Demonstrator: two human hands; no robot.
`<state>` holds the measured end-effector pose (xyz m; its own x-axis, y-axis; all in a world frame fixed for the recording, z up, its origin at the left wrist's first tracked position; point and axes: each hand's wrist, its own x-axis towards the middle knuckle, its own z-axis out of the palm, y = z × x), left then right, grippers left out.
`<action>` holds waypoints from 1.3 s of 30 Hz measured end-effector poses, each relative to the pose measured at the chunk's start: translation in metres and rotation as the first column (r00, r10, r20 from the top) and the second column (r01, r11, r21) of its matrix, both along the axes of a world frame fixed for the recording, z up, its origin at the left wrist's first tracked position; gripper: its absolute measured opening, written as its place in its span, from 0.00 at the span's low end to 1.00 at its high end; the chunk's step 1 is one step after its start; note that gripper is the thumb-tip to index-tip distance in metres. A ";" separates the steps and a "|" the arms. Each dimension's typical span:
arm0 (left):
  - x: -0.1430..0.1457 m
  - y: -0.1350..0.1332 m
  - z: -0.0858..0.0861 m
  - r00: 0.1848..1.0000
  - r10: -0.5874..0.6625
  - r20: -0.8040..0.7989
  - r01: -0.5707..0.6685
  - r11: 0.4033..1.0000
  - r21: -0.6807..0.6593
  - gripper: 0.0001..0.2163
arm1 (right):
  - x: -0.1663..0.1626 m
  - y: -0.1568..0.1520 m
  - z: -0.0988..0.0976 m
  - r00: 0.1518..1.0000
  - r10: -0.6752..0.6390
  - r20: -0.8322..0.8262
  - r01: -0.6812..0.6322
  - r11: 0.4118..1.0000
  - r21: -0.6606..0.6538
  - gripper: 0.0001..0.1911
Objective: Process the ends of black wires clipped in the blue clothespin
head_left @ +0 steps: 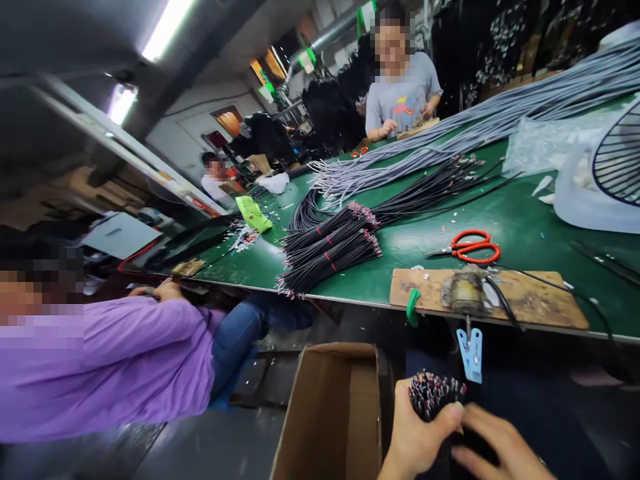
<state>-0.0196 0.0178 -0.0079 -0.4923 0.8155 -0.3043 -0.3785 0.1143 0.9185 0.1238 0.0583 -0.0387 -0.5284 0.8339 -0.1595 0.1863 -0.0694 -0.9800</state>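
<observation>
My left hand (417,433) is wrapped round a bundle of black wires (434,395), whose stripped red and white ends point up at me. My right hand (495,445) lies against the same bundle from the right, fingers closed over its lower part. Both hands are low, below the edge of the green table (520,227), just right of an open cardboard box (333,413). On the table lie tied bundles of black wires (330,250).
A wooden board with a small metal tool (467,293) sits at the table's edge, a blue clip (471,353) hanging under it. Red scissors (473,247), long grey cables (490,113) and a fan (617,163) lie beyond. A person in purple (110,360) sits left; another works opposite.
</observation>
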 end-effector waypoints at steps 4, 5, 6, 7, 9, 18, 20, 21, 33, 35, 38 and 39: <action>0.011 -0.006 0.004 0.997 0.013 0.070 -0.014 1.000 0.017 0.22 | 0.013 0.018 0.027 1.000 -0.021 0.023 0.011 0.935 0.354 0.06; 0.013 -0.007 0.005 0.997 0.012 0.073 -0.013 1.000 0.017 0.22 | 0.014 0.022 0.036 1.000 -0.004 0.015 -0.003 0.915 0.403 0.06; 0.015 -0.008 0.006 0.998 0.012 0.067 -0.013 1.000 0.012 0.22 | 0.014 0.025 0.043 1.000 0.014 0.010 -0.017 0.901 0.433 0.06; 0.017 -0.009 0.006 0.998 0.013 0.055 -0.013 1.000 0.007 0.21 | 0.014 0.027 0.049 0.999 0.038 0.001 -0.035 0.892 0.451 0.07; 0.018 -0.011 0.005 1.000 0.018 0.017 -0.018 1.000 -0.001 0.20 | 0.014 0.031 0.056 0.998 0.069 -0.004 -0.060 0.881 0.470 0.07; 0.009 -0.005 0.014 0.909 -0.187 -0.373 0.188 0.982 -0.035 0.11 | 0.015 0.032 0.060 1.000 -0.018 -0.020 0.026 0.818 0.574 0.07; 0.012 -0.004 0.016 0.918 -0.137 -0.371 0.142 0.990 -0.013 0.11 | 0.013 0.031 0.062 0.995 -0.046 -0.087 0.087 0.816 0.572 0.08; 0.015 -0.004 0.015 0.942 -0.086 -0.324 0.091 0.996 0.000 0.12 | 0.012 0.031 0.062 0.992 -0.052 -0.114 0.108 0.816 0.568 0.08; 0.031 -0.010 0.006 0.993 0.115 -0.023 -0.115 0.993 0.016 0.18 | 0.015 0.033 0.048 0.988 0.033 -0.151 0.037 0.898 0.439 0.07; 0.028 -0.011 0.003 0.991 0.122 -0.060 -0.121 0.992 0.022 0.17 | 0.014 0.032 0.049 0.989 0.042 -0.144 0.021 0.910 0.413 0.07; 0.018 -0.007 0.003 0.994 0.029 -0.106 -0.023 0.998 0.051 0.14 | 0.013 0.029 0.050 0.990 0.040 -0.139 -0.003 0.967 0.255 0.08; 0.014 -0.004 0.004 0.991 -0.050 -0.122 0.058 0.996 0.070 0.11 | 0.013 0.028 0.049 0.987 0.043 -0.152 -0.018 0.987 0.161 0.09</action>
<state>-0.0055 0.0141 -0.0036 -0.4764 0.8597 -0.1845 -0.2600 0.0627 0.9636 0.1370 0.0862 0.0101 -0.5617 0.8252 0.0596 0.0310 0.0930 -0.9952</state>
